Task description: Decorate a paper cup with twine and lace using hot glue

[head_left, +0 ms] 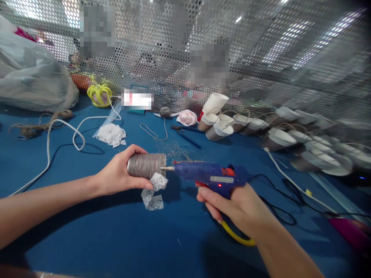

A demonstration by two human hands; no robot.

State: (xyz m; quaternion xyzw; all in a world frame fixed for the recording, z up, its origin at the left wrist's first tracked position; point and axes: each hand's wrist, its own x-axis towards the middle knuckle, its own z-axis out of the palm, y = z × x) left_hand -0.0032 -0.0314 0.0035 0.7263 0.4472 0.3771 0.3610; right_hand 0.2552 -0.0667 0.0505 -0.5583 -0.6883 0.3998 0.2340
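My left hand (118, 173) is wrapped round a paper cup wound with grey-brown twine (146, 165), held on its side above the table. A crumpled whitish patterned strip (153, 193) hangs from the cup near my left thumb. In my right hand (237, 204) is a blue glue gun (210, 175) with a red light showing. Its metal nozzle points left, at the cup's right end by the strip; whether they touch I cannot tell. Below my right fingers a yellow curved handle (237, 234) shows, the rest of it hidden.
Several twine-wrapped cups with loop handles (279, 139) stand at the right. Pliers (187, 137), a pink fabric rose (187, 117), a twine ball (165, 112) and a white ruffled piece (111, 134) lie behind my hands. A white cable (48, 143) winds at the left; a black cord (285, 216) trails right.
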